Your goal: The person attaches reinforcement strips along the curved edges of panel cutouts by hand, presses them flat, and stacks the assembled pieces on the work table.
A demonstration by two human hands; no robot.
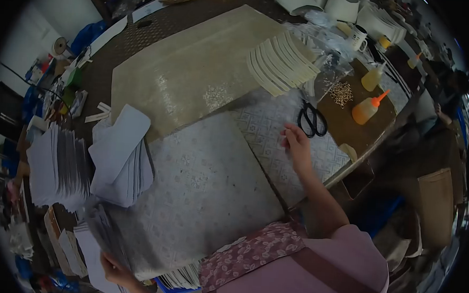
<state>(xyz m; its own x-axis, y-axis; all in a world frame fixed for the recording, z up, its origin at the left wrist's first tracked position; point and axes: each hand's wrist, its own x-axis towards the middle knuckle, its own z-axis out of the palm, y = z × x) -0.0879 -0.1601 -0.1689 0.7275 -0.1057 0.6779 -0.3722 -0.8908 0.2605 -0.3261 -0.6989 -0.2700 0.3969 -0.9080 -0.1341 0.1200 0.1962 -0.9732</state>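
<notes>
My left hand is low at the table's near left edge, closed on the edge of a batch of white sheets. Its fingertips are partly hidden, and the grey sheet edges above it are smeared. My right hand hangs over the patterned table cover, loosely curled with its fingers apart and nothing visible in it. Just beyond it lie black-handled scissors. Rounded white panels are stacked at the left, beside another upright-edged pile of sheets.
A large tan sheet covers the far table, with pale curved strips on it. A brown board bears small metal rings and an orange-tipped glue bottle. A white mug stands behind. A blue bin sits below the near edge.
</notes>
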